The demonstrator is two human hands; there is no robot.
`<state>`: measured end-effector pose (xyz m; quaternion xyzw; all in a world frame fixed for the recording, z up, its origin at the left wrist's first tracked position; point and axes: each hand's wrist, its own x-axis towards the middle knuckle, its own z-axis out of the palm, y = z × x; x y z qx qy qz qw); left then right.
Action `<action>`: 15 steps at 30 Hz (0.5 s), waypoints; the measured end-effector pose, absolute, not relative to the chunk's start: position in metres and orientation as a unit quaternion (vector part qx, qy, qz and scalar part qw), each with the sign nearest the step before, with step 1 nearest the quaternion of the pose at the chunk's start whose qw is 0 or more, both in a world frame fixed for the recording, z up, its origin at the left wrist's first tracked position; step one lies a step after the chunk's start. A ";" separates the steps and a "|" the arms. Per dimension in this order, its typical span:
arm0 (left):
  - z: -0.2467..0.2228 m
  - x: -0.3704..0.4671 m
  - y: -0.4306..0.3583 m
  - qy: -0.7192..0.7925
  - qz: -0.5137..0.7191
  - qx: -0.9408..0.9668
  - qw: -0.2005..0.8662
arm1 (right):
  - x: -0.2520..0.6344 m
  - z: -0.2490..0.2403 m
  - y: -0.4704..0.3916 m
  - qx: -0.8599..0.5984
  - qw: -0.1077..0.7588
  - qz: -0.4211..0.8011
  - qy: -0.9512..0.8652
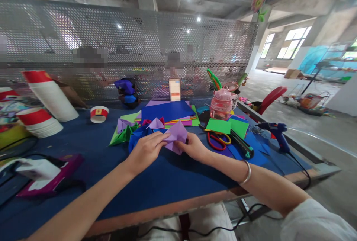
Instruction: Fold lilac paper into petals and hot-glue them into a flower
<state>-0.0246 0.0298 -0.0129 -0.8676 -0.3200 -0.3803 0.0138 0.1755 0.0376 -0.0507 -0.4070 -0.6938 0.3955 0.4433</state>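
Pinching lilac paper (178,134), thin, creased into pointed facets: left hand (146,150) nearly closed on its left edge, right hand (196,147) closed on its right edge, thumb in front. It's held over the matte blue tabletop (178,185). Just behind and left of the lilac paper: sharp-cornered folded pieces (126,135), green, blue, lilac, crowding the way to a paper stack (167,111), flat smooth sheets, blue on top. Right of the lilac paper: looped red and yellow scissor handles (216,147), then slim box cutter (241,144); farther right, corded blue glue gun (275,128). Behind-right of it: translucent pink jar (221,108). Far left of it: tilted paper cups (52,97), nested. Well behind it: perforated screen (111,29).
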 end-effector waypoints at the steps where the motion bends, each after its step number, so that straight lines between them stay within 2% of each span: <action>1: -0.013 -0.025 0.030 -0.315 -0.379 -0.870 0.021 | 0.175 -0.050 0.037 -0.410 0.440 0.390 -0.697; 6: -0.011 -0.025 0.027 -0.312 -0.366 -0.874 0.071 | 0.172 -0.045 0.027 -0.397 0.462 0.339 -0.717; 11: -0.003 -0.023 0.020 -0.307 -0.368 -0.859 0.180 | 0.172 -0.035 0.018 -0.402 0.412 0.277 -0.770; 15: -0.001 -0.019 0.018 -0.294 -0.373 -0.870 0.133 | 0.174 -0.031 0.015 -0.403 0.385 0.282 -0.781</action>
